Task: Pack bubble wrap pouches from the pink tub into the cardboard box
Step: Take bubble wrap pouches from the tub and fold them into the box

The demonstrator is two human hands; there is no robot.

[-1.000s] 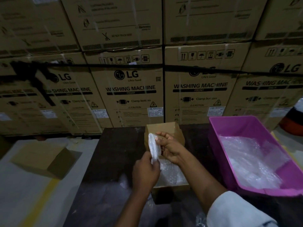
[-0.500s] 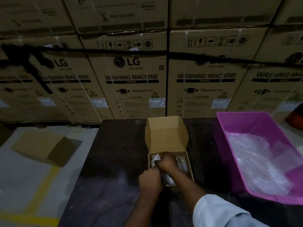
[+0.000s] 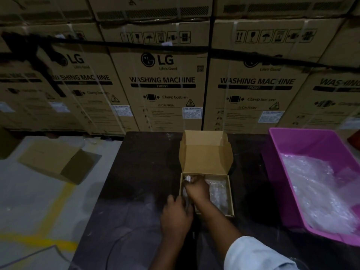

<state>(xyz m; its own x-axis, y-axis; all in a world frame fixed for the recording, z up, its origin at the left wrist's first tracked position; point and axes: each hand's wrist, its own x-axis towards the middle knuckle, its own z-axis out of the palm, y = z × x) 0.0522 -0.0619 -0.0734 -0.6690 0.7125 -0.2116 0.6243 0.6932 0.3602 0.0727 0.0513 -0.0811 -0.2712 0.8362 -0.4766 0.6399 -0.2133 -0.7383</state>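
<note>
Right hand [image 3: 195, 189] pinches a bubble wrap pouch [image 3: 187, 179] inside the cardboard box [image 3: 206, 152]; left hand [image 3: 176, 217] at the box's near-left edge, grip indeterminable.

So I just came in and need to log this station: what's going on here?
A person is packing bubble wrap pouches into a small cardboard box on a dark table. The right hand is inside the box, pressing a pouch into its left side; another pouch already lies on the right. The left hand rests at the box's near left corner. The pink tub to the right holds more bubble wrap.
</note>
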